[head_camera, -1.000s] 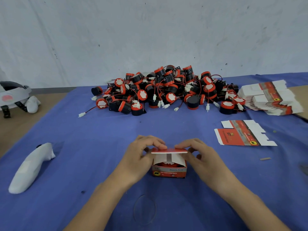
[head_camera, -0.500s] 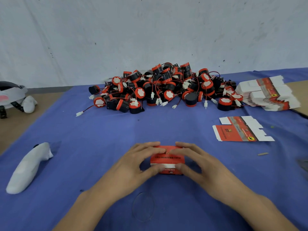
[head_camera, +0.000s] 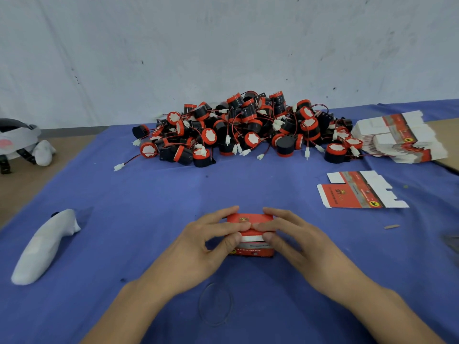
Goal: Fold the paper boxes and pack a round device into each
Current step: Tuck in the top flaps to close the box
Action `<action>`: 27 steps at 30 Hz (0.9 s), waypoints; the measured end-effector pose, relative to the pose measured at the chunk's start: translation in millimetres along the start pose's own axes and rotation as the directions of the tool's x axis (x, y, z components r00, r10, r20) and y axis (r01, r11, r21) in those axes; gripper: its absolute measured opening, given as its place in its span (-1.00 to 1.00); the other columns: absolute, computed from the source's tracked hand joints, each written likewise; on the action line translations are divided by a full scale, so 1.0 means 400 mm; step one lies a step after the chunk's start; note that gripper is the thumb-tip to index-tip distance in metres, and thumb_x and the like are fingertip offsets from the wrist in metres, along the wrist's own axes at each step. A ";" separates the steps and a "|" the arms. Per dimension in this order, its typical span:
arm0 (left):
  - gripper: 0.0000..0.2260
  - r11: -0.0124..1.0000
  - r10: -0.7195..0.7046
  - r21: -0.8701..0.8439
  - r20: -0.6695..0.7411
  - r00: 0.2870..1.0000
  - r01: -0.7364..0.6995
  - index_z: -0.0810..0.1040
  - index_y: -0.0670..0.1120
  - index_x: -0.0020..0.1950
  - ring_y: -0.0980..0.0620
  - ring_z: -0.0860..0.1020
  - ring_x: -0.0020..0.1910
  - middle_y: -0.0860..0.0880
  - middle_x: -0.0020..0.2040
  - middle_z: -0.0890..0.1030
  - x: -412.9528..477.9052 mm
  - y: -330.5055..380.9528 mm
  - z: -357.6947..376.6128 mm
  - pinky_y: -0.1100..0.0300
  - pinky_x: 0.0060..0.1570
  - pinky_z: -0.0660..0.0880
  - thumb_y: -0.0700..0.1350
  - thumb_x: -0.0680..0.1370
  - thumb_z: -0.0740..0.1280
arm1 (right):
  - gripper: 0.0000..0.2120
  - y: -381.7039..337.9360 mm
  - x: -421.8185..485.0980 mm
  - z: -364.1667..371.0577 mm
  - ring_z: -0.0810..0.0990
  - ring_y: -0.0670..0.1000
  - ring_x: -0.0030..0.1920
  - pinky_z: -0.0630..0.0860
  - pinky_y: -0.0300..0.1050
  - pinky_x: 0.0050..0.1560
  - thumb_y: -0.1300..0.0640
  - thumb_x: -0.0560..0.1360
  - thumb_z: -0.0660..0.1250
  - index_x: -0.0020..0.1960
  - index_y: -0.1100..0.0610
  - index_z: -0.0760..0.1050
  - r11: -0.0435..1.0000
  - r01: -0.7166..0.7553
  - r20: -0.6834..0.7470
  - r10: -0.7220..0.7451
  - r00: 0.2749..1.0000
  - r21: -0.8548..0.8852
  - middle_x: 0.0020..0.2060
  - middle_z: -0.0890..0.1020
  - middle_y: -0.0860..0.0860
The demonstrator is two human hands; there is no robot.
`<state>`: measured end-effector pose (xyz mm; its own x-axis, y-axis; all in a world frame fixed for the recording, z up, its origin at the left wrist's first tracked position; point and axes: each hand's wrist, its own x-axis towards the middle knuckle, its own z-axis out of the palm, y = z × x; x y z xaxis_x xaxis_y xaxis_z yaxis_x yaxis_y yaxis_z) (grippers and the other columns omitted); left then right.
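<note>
Centrally, left hand (head_camera: 198, 240), right hand (head_camera: 296, 240) both grasping red box (head_camera: 250, 235); bare blue cloth (head_camera: 173, 194) all round.

Even, diffuse light, moderately bright, source probably overhead. Soft faint shadows on desk (head_camera: 173, 194). Wide-angle bending at edges, overall slightly soft, no glare.

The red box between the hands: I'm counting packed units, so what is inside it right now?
Nothing inside shows. The red box has its top flap down, with both hands pressing it, so its contents are covered.
</note>
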<state>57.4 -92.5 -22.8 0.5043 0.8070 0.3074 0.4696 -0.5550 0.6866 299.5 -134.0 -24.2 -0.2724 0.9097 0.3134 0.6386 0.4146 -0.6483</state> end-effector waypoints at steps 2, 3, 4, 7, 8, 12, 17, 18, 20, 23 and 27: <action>-0.71 0.999 0.017 0.036 0.009 1.000 -0.017 0.48 0.46 0.27 0.32 0.31 0.43 0.44 0.45 0.29 -0.007 -0.001 0.000 0.36 0.24 0.44 0.25 0.57 0.17 | -0.70 -0.011 -0.004 0.000 0.41 -0.22 0.35 0.45 -0.18 0.30 -0.21 0.57 0.16 0.21 -0.30 0.57 0.995 0.051 -0.054 -0.056 0.997 -0.089 0.45 0.31 -0.37; -0.70 0.998 0.028 0.054 0.009 1.000 -0.028 0.47 0.45 0.30 0.30 0.30 0.44 0.43 0.45 0.29 -0.010 -0.002 -0.001 0.38 0.23 0.44 0.24 0.58 0.16 | -0.69 -0.016 -0.005 -0.001 0.42 -0.18 0.34 0.45 -0.16 0.31 -0.15 0.58 0.19 0.24 -0.22 0.60 0.988 0.083 -0.086 -0.095 0.992 -0.132 0.47 0.34 -0.29; -0.69 0.997 0.040 0.073 0.008 0.999 -0.040 0.46 0.44 0.32 0.29 0.30 0.44 0.42 0.46 0.28 -0.013 -0.003 -0.001 0.37 0.23 0.44 0.23 0.59 0.15 | -0.68 -0.019 -0.005 -0.002 0.45 -0.12 0.33 0.47 -0.10 0.30 -0.09 0.58 0.21 0.26 -0.13 0.62 0.979 0.114 -0.105 -0.132 0.986 -0.167 0.47 0.38 -0.21; -0.68 0.985 0.073 0.158 0.001 0.997 -0.072 0.42 0.43 0.35 0.29 0.29 0.45 0.40 0.47 0.27 -0.017 -0.003 0.000 0.29 0.28 0.42 0.27 0.60 0.16 | -0.66 -0.017 -0.008 -0.009 0.53 0.06 0.34 0.55 0.10 0.24 0.01 0.57 0.26 0.29 -0.01 0.62 0.949 0.170 -0.082 -0.199 0.977 -0.267 0.42 0.48 -0.06; -0.66 0.978 0.090 0.191 -0.006 0.996 -0.087 0.43 0.42 0.36 0.30 0.30 0.44 0.39 0.47 0.29 -0.017 -0.002 -0.001 0.24 0.31 0.41 0.28 0.58 0.18 | -0.66 -0.015 -0.008 -0.011 0.56 0.11 0.32 0.57 0.14 0.20 0.02 0.56 0.28 0.30 0.00 0.62 0.934 0.190 -0.071 -0.221 0.973 -0.304 0.41 0.50 -0.02; -0.66 0.928 0.210 0.323 -0.041 0.977 -0.186 0.53 0.28 0.35 0.25 0.39 0.39 0.23 0.45 0.41 -0.012 0.002 -0.006 0.14 0.25 0.50 0.20 0.58 0.25 | -0.65 -0.006 -0.009 -0.012 0.64 0.12 0.23 0.64 0.08 0.04 -0.05 0.56 0.25 0.27 -0.01 0.64 0.855 0.237 -0.065 -0.299 0.952 -0.462 0.35 0.57 0.04; -0.70 0.892 0.276 0.387 -0.064 0.959 -0.231 0.60 0.18 0.30 0.17 0.44 0.38 0.16 0.41 0.49 -0.014 0.010 -0.004 0.20 0.26 0.49 0.14 0.60 0.26 | -0.66 0.008 -0.013 -0.009 0.66 0.12 0.20 0.63 0.02 0.02 -0.02 0.57 0.26 0.29 -0.04 0.62 0.817 0.268 -0.068 -0.349 0.935 -0.510 0.36 0.56 0.08; -0.71 0.885 0.289 0.398 -0.064 0.955 -0.241 0.61 0.16 0.29 0.16 0.45 0.38 0.15 0.40 0.50 -0.014 0.012 -0.003 0.17 0.26 0.50 0.12 0.60 0.27 | -0.67 0.011 -0.017 -0.009 0.65 0.13 0.21 0.63 0.03 0.04 -0.02 0.58 0.27 0.30 -0.05 0.62 0.808 0.278 -0.069 -0.364 0.929 -0.519 0.36 0.56 0.08; -0.72 0.867 0.314 0.426 -0.063 0.947 -0.259 0.63 0.12 0.28 0.12 0.46 0.39 0.12 0.38 0.53 -0.013 0.016 -0.002 0.13 0.25 0.53 0.08 0.60 0.29 | -0.68 0.011 -0.022 -0.007 0.63 0.14 0.25 0.62 0.04 0.08 -0.03 0.61 0.23 0.31 -0.07 0.60 0.780 0.288 -0.065 -0.386 0.920 -0.555 0.36 0.56 0.08; -0.71 0.838 0.341 0.470 -0.058 0.938 -0.276 0.64 0.08 0.28 0.06 0.46 0.41 0.10 0.37 0.54 -0.014 0.016 0.001 0.07 0.25 0.54 0.06 0.61 0.27 | -0.63 0.004 -0.024 -0.006 0.63 0.15 0.25 0.62 0.04 0.08 -0.02 0.59 0.17 0.30 -0.06 0.61 0.763 0.286 -0.073 -0.398 0.915 -0.580 0.34 0.58 0.09; -0.71 0.865 0.315 0.433 -0.080 0.946 -0.251 0.60 0.10 0.33 0.12 0.42 0.44 0.13 0.40 0.51 -0.022 0.010 0.014 0.12 0.26 0.53 0.06 0.63 0.27 | -0.66 -0.003 -0.023 -0.005 0.63 0.15 0.24 0.62 0.06 0.08 -0.01 0.60 0.19 0.27 -0.03 0.63 0.774 0.281 -0.083 -0.393 0.916 -0.568 0.34 0.58 0.10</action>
<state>59.2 -103.0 -26.4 0.5668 0.6047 0.5596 0.5937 -0.7707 0.2314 302.5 -142.8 -24.8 -0.4408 0.6679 0.5996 0.8263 0.5629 -0.0197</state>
